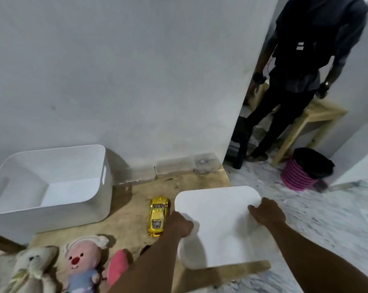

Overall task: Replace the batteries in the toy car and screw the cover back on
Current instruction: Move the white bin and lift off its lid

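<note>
Gripping a white bin (219, 225) between them, both hands work at the right end of a low wooden table (132, 208) in the head view. The left hand (180, 225) is curled closed over the bin's left edge, knuckles up, fingers wrapped around the rim. The right hand (267, 214) is clamped on the right side, with the fingers spread flat on the white surface and the thumb hidden behind it. The bin shows a plain white face to the camera and looks tilted or turned over; motion blur makes it hard to tell which.

The toy car (158, 216), shiny gold-yellow, lies on the tabletop just beside the left hand, on its left, pointing away from the camera. It touches neither hand, and the bin's left edge comes close to it without clearly meeting it.

Farther left on the table stands a second, larger white bin (52, 187), open side up, against the wall. Along the near edge lie soft toys: a beige bear (35, 269), a pink-faced plush in blue (83, 263) and a pink plush piece (117, 265) next to the left forearm. A clear plastic box (185, 166) sits at the back by the wall.

Beyond the table corner another person in dark clothes (305, 60) stands near a wooden stool (318, 115), with a pink and black basket (305, 172) on the floor.
</note>
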### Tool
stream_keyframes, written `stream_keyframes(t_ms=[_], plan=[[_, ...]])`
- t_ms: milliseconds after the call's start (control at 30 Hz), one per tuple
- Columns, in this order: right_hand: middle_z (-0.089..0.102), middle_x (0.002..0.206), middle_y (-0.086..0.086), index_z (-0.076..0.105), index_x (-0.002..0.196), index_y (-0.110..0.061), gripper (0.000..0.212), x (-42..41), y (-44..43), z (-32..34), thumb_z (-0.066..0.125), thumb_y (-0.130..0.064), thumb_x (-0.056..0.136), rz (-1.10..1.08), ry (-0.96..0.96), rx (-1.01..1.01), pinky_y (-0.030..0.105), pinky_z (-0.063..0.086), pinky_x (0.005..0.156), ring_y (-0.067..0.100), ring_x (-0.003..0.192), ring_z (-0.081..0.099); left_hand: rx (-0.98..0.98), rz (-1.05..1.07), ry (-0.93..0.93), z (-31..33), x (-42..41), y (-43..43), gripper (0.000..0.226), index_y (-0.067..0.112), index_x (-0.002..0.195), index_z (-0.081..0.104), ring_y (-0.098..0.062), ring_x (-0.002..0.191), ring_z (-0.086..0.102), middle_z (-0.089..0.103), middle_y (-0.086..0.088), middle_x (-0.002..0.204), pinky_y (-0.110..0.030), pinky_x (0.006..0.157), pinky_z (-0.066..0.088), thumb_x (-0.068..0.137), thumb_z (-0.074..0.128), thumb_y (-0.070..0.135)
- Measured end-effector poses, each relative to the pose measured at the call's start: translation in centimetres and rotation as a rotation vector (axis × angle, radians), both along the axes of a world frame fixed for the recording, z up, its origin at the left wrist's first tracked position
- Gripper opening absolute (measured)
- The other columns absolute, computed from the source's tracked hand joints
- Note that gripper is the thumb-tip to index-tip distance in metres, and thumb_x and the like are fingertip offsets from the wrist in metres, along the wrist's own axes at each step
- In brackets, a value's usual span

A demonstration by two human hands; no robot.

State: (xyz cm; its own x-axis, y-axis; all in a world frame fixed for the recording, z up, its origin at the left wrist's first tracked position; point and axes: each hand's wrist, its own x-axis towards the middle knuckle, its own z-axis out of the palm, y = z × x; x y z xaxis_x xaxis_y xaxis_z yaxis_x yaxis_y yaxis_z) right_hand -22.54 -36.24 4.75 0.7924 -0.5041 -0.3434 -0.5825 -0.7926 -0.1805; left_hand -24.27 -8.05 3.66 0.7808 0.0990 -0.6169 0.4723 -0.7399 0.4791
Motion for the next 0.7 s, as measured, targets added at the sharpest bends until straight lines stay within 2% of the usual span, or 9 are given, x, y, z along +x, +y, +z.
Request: stream_keyframes(t_ms=[67, 200, 367, 433, 600, 633, 700], plan=[[0.047, 0.143, 0.010, 0.044, 0.141, -0.014, 0.065, -0.6, -0.3, -1.4, 0.053, -0.054, 0.091, 0.005, 0.034, 0.020, 0.040, 0.043, 0.101, 0.032, 0.129, 0.050, 0.027, -0.011, 0.044, -1.1, -0.7, -0.5, 0.049, 0.000, 0.130, 0.053, -0.031, 0.109, 0.064, 0.062, -0.015, 0.124, -0.037, 0.088, 0.058, 0.090, 0.058, 0.028], [0.048, 0.141, 0.011, 0.044, 0.140, -0.013, 0.063, -1.1, -0.4, -4.0, 0.054, -0.052, 0.091, 0.014, 0.059, 0.061, 0.038, 0.043, 0.101, 0.031, 0.130, 0.050, 0.053, 0.007, 0.091, -2.5, -1.5, -1.1, 0.042, -0.001, 0.124, 0.055, -0.031, 0.099, 0.068, 0.064, -0.013, 0.108, -0.035, 0.079, 0.058, 0.089, 0.056, 0.022], [0.052, 0.139, 0.009, 0.047, 0.138, -0.016, 0.062, -1.1, 0.0, -5.6, 0.056, -0.052, 0.089, 0.030, 0.104, 0.089, 0.037, 0.044, 0.099, 0.030, 0.127, 0.052, 0.059, 0.011, 0.079, -2.8, -1.4, -1.2, 0.040, -0.002, 0.121, 0.057, -0.032, 0.100, 0.067, 0.065, -0.015, 0.107, -0.035, 0.077, 0.057, 0.088, 0.055, 0.021], [0.053, 0.138, 0.008, 0.048, 0.137, -0.017, 0.060, -1.0, 0.4, -5.5, 0.057, -0.049, 0.088, 0.040, 0.098, 0.076, 0.037, 0.044, 0.098, 0.029, 0.127, 0.052, 0.068, 0.004, 0.069, -2.7, -1.0, -1.0, 0.042, -0.001, 0.123, 0.055, -0.030, 0.105, 0.065, 0.064, -0.014, 0.115, -0.034, 0.080, 0.056, 0.088, 0.056, 0.022], [0.051, 0.137, 0.004, 0.049, 0.138, -0.021, 0.053, 0.1, 3.0, -3.6, 0.058, -0.042, 0.091, 0.183, -0.085, 0.072, 0.038, 0.044, 0.100, 0.024, 0.129, 0.049, 0.034, -0.007, -0.024, -0.3, 0.3, -0.2, 0.049, 0.003, 0.132, 0.050, -0.030, 0.116, 0.058, 0.056, -0.011, 0.133, -0.032, 0.078, 0.052, 0.091, 0.057, 0.030], [0.052, 0.136, 0.002, 0.051, 0.135, -0.022, 0.048, 0.5, 3.9, -3.2, 0.058, -0.041, 0.092, 0.218, -0.129, 0.086, 0.037, 0.043, 0.100, 0.022, 0.128, 0.049, 0.037, -0.025, -0.047, 0.5, 0.5, 0.2, 0.049, 0.005, 0.130, 0.054, -0.030, 0.116, 0.058, 0.056, -0.010, 0.133, -0.030, 0.077, 0.050, 0.090, 0.057, 0.032], [0.057, 0.132, -0.001, 0.058, 0.128, -0.024, 0.039, 1.0, 6.4, -2.2, 0.057, -0.039, 0.092, 0.290, -0.205, 0.114, 0.034, 0.044, 0.098, 0.020, 0.125, 0.051, 0.060, -0.071, -0.094, 1.8, 1.0, 1.6, 0.044, 0.008, 0.113, 0.066, -0.029, 0.107, 0.063, 0.066, -0.009, 0.121, -0.026, 0.074, 0.048, 0.085, 0.053, 0.040]])
